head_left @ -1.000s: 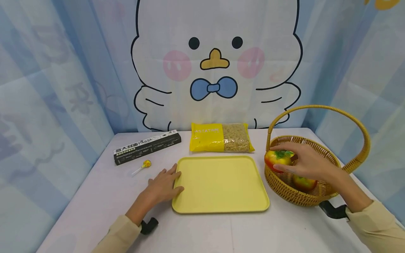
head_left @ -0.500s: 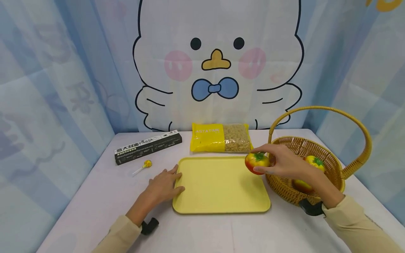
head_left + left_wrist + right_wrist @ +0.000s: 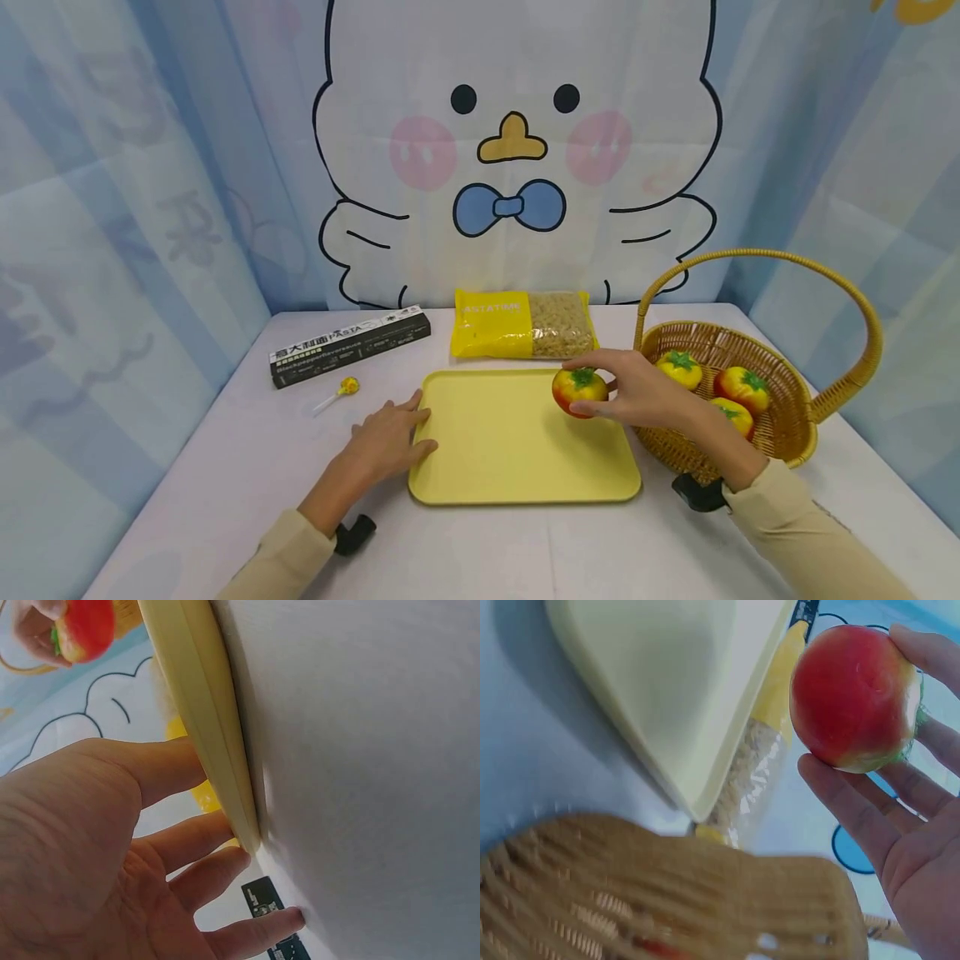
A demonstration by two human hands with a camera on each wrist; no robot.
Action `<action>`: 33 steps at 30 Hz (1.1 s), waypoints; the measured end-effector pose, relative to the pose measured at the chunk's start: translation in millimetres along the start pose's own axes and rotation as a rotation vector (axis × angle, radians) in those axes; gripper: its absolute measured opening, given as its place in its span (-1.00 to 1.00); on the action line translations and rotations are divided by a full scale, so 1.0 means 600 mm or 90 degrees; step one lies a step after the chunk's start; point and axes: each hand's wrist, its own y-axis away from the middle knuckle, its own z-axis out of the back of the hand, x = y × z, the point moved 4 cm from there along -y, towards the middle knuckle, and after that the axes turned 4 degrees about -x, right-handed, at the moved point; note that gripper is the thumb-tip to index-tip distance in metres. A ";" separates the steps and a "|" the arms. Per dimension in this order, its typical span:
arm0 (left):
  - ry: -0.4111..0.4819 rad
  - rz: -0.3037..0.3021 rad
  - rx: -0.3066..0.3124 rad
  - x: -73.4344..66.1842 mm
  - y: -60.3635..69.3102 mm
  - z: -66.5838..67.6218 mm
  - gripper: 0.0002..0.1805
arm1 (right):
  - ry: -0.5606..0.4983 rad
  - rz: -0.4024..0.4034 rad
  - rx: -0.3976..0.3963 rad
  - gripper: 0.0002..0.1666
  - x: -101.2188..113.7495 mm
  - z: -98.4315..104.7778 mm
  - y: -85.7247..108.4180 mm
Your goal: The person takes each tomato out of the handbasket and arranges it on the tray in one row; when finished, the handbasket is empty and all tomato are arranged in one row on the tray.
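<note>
My right hand (image 3: 637, 390) holds a red-and-yellow tomato (image 3: 580, 393) with a green leafy top above the right part of the yellow tray (image 3: 510, 458). In the right wrist view, thumb and fingers grip the tomato (image 3: 851, 697) around its sides, and a gap shows between it and the tray (image 3: 641, 682). My left hand (image 3: 386, 442) touches the tray's left edge with spread fingers. The left wrist view shows the thumb and fingertips of that hand (image 3: 112, 847) against the tray's rim (image 3: 206, 697). Three more tomatoes, one of them (image 3: 742, 390) red-sided, lie in the wicker basket (image 3: 663, 454).
The basket's tall handle (image 3: 862, 317) arches up at the right. Behind the tray lies a yellow bag of pasta (image 3: 525, 325). A black pasta box (image 3: 348, 346) and a wrapped lollipop (image 3: 347, 387) lie at the left on the white table (image 3: 480, 550). A printed curtain hangs behind.
My right hand has lifted the tomato out of the basket and carried it left over the tray. The basket's other tomatoes now show more. My left hand has stayed at the tray's edge.
</note>
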 end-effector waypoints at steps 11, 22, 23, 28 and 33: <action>-0.001 0.004 -0.006 -0.001 0.001 0.001 -0.33 | -0.011 0.024 0.002 -0.36 0.015 -0.035 -0.031; -0.016 -0.001 -0.013 0.000 0.006 -0.001 -0.31 | -0.002 0.043 0.006 -0.38 0.039 -0.064 -0.065; -0.016 -0.002 -0.014 0.000 0.006 -0.002 -0.31 | -0.002 0.045 0.006 -0.39 0.042 -0.067 -0.068; -0.013 0.000 -0.014 -0.001 0.006 -0.003 -0.31 | -0.002 0.051 0.014 -0.41 0.054 -0.081 -0.083; -0.010 -0.002 -0.015 0.000 0.004 -0.006 -0.31 | -0.005 0.050 0.025 -0.41 0.061 -0.093 -0.098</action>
